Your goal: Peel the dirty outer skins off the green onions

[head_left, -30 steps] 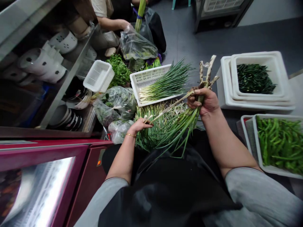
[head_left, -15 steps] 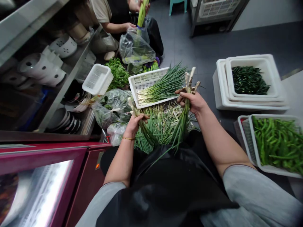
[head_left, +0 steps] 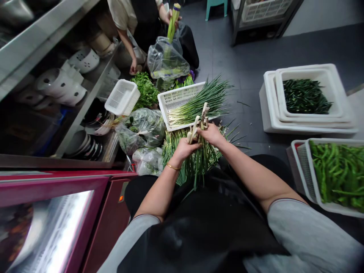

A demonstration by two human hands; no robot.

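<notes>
My left hand [head_left: 184,151] is closed around the stems of a few scallions, their pale root ends [head_left: 193,131] sticking up. Right beside it, my right hand [head_left: 211,134] grips another small bunch of scallions with brownish, untrimmed bases [head_left: 204,115]. The green tops hang down between the hands toward my lap. Just beyond, a white slotted basket [head_left: 182,91] holds a pile of scallions [head_left: 196,106], white ends to the left, green leaves over its right rim. Loose scallions [head_left: 172,149] lie below that basket, partly hidden by my hands.
A co-worker's hand [head_left: 133,67] reaches down by leafy greens [head_left: 146,91]; a plastic bag [head_left: 167,57] is close by. A small white basket [head_left: 122,96] and bagged vegetables [head_left: 140,131] sit left. At right are foam boxes [head_left: 267,102] and green peppers [head_left: 338,174]. Shelving [head_left: 85,102] lines the left.
My hands, apart before, have come together in the middle, each still holding its scallions. The co-worker's one hand has dropped from the plastic bag toward the leafy greens.
</notes>
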